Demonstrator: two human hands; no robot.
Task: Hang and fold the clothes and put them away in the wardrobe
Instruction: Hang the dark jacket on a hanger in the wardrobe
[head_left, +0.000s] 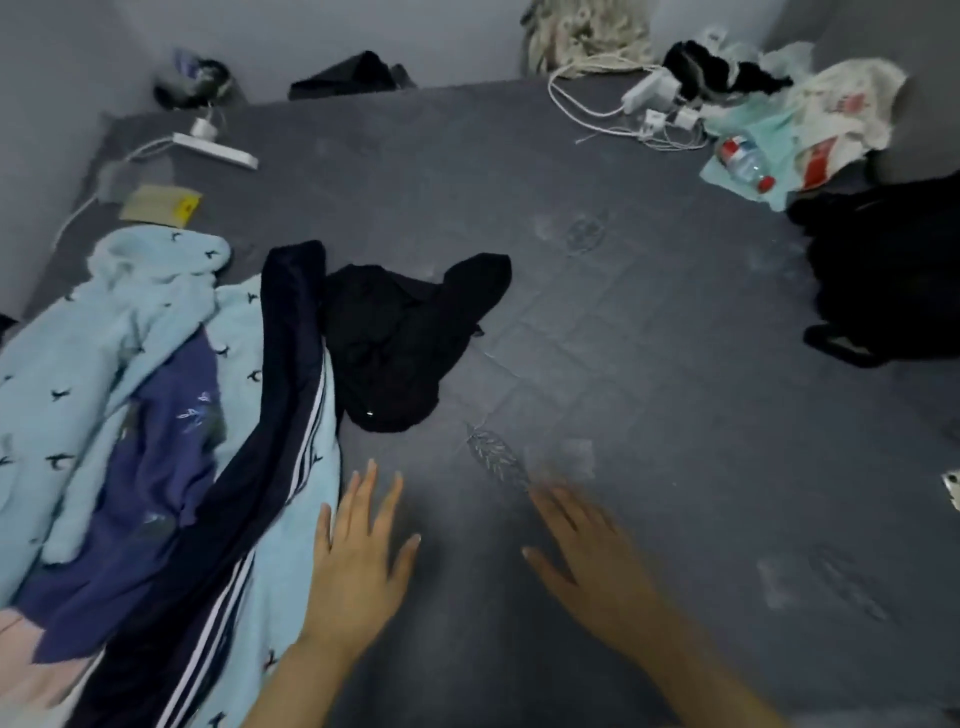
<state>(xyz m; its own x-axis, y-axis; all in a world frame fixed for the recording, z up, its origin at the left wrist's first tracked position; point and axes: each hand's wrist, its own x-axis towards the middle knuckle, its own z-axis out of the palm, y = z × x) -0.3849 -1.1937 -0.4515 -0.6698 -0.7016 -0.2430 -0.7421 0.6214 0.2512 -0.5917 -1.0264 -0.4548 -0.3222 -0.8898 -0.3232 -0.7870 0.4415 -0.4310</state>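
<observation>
Both hands lie nearest my view: left hand (358, 566) and right hand (597, 577), fingers spread straight, palms down over the grey mattress (649, 338), holding nothing. At 12 o'clock from the left fingertips sits one crumpled black garment (400, 343), apart from them. At 9 o'clock, just beside that hand, lie one navy striped trousers (270, 467) across one pale blue fleece (130, 322). One bottle (745, 163) at 2 o'clock; its label is unreadable.
</observation>
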